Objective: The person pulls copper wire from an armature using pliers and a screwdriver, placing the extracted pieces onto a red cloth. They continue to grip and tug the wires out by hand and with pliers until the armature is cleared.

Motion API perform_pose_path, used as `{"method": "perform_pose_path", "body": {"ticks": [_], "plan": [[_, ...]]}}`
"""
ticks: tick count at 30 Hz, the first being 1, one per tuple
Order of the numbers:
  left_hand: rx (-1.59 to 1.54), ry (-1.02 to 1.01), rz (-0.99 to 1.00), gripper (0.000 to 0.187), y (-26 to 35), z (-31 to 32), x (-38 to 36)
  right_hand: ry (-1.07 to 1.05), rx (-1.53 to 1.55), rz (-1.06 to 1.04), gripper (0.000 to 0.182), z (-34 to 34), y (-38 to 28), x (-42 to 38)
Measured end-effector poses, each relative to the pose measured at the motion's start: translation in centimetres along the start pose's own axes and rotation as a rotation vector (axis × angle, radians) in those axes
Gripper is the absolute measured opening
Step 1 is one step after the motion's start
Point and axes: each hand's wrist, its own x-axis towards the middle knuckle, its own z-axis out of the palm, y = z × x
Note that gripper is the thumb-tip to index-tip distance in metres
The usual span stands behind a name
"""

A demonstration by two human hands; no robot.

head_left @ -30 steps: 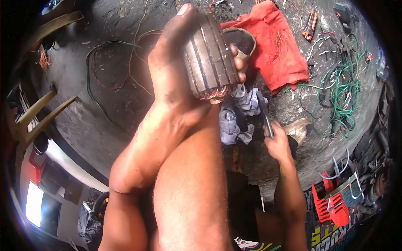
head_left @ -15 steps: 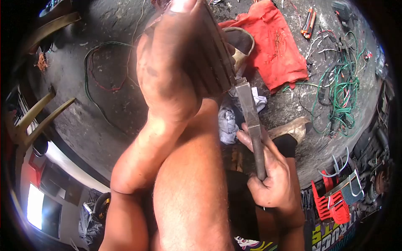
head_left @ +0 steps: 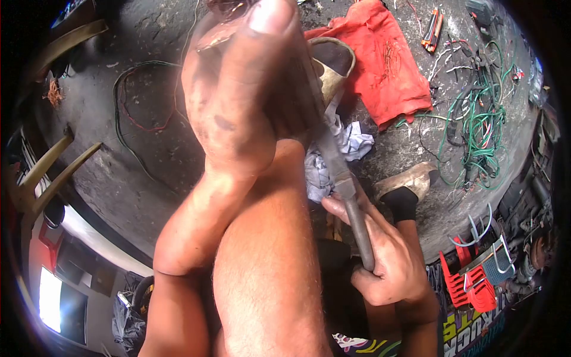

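Observation:
My left hand (head_left: 229, 113) is wrapped round a dark, ridged metal core (head_left: 294, 98), with a copper-coloured edge by the thumb. It is held up above my bare knee, and the hand hides much of it. In my right hand (head_left: 392, 265) is a flat-bladed metal chisel (head_left: 359, 229), its round shank lying along the palm. The blade is smeared by motion and slants up left, its end right at the core's lower right edge.
A red cloth (head_left: 386, 65) lies on the dark floor, with a crumpled pale cloth (head_left: 354, 143) nearer. To the right sit tangled green wires (head_left: 476, 125) and a red plastic chair-shaped thing (head_left: 473, 285). Shoes (head_left: 410, 178) are below, and a loose wire (head_left: 119, 113) curls at left.
The chisel's blade has swung left, nearer the core, and the shank leans more. My left hand and the core have shifted slightly left; the whole view has moved a little too.

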Motion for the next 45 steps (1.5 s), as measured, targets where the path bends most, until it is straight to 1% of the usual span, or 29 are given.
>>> {"method": "perform_pose_path", "body": {"ticks": [1,2,4,6,8,11,12,13,14,15,16,18,19,21,24,28,31,33,34,35,36,37,38,39,40,41,43,44,45], "plan": [[0.019,-0.169,0.037,0.058,-0.5,-0.8,0.3,-0.021,0.039,-0.013,0.083,-0.1,0.0,0.0],[0.016,-0.17,0.037,0.058,-1.4,-0.9,0.4,-0.04,0.077,-0.028,0.083,-0.2,0.0,-0.1],[-0.337,-0.231,0.111,0.058,-2.2,-0.5,0.7,-0.017,0.031,0.002,0.081,-0.4,-0.2,-0.1],[-0.377,-0.224,0.082,0.058,-0.8,0.7,-0.4,0.005,-0.01,0.037,0.079,-0.5,-0.2,-0.1],[-0.415,-0.219,0.056,0.058,-0.2,1.1,-0.6,0.017,-0.035,-0.016,0.074,-0.8,-0.1,0.4],[-0.392,-0.151,0.013,0.057,-0.1,0.9,-0.5,-0.022,0.057,0.046,0.071,-1.8,-0.3,0.9],[-0.351,-0.13,0.022,0.056,-0.2,0.9,-0.4,0.02,-0.007,-0.018,0.07,-1.7,-0.1,1.0],[-0.31,-0.109,0.029,0.055,-0.3,0.9,-0.4,0.018,-0.007,-0.016,0.07,-1.7,0.1,1.0],[-0.31,-0.108,0.028,0.055,-0.6,0.4,-0.2,0.021,0.016,0.019,0.066,-1.5,0.1,0.9],[-0.086,-0.105,0.003,0.055,-1.0,-0.6,0.1,0.024,0.043,0.055,0.063,-1.4,0.2,0.8],[0.137,-0.105,-0.023,0.055,-1.3,-1.3,0.3,0.026,0.047,0.058,0.063,-1.3,0.2,0.8],[0.077,-0.125,-0.025,0.055,-1.4,-1.7,-0.1,0.046,0.06,0.075,0.047,-1.1,-0.1,0.8],[0.016,-0.14,-0.022,0.055,-1.4,-1.8,-0.2,0.054,0.058,0.077,0.047,-1.0,-0.2,0.9],[0.013,-0.162,-0.037,0.055,-1.1,-1.8,-0.5,0.069,0.03,0.09,0.032,-0.7,-0.6,1.1],[0.058,-0.096,-0.06,0.054,-0.9,-1.9,-0.4,0.075,0.103,0.062,0.028,-0.4,0.0,1.5],[0.067,-0.086,-0.088,0.057,-1.4,-2.3,0.3,0.023,0.198,0.065,0.025,-0.2,1.4,1.3],[0.041,-0.068,-0.106,0.059,-1.5,-2.8,0.9,0.004,0.256,0.012,0.022,-0.7,2.3,0.8],[-0.068,-0.011,-0.109,0.06,-1.3,-3.9,1.6,0.086,0.481,0.148,0.019,-1.0,2.7,-1.0],[-0.202,-0.029,-0.118,0.061,-1.2,-4.5,2.0,0.126,0.569,0.22,0.02,-1.5,2.6,-1.7],[-0.353,-0.065,-0.136,0.061,-0.7,-4.7,2.1,0.216,0.568,0.316,0.017,-2.3,1.5,-2.0],[-0.544,-0.143,-0.194,0.062,-0.1,-4.8,2.1,0.233,0.56,0.28,0.023,-2.3,1.8,-2.3],[-0.544,-0.144,-0.19,0.062,-0.1,-4.8,2.2,0.25,0.551,0.245,0.029,-2.2,2.1,-2.5],[-0.577,-0.206,-0.206,0.062,-0.1,-4.8,2.2,0.247,0.549,0.24,0.029,-2.3,1.9,-2.3],[-0.61,-0.264,-0.223,0.062,-0.1,-4.9,2.2,0.204,0.376,0.179,0.028,-2.3,1.4,-2.1],[-0.619,-0.289,-0.286,0.062,0.2,-4.7,2.4,0.157,0.207,0.121,0.028,-2.3,1.0,-1.9],[-0.617,-0.281,-0.287,0.062,0.2,-4.4,2.5,0.15,0.209,0.123,0.028,-2.3,0.7,-1.5],[-0.626,-0.374,-0.285,0.062,-0.1,-3.5,2.6,0.236,-0.166,-0.087,0.039,-2.4,0.1,-0.7],[-0.598,-0.352,-0.28,0.062,-0.2,-3.4,2.5,0.277,-0.26,-0.092,0.051,-2.4,-0.3,-0.6],[-0.598,-0.351,-0.281,0.062,-0.2,-3.2,2.5,0.277,-0.259,-0.091,0.051,-2.4,-0.3,-0.5]]}}
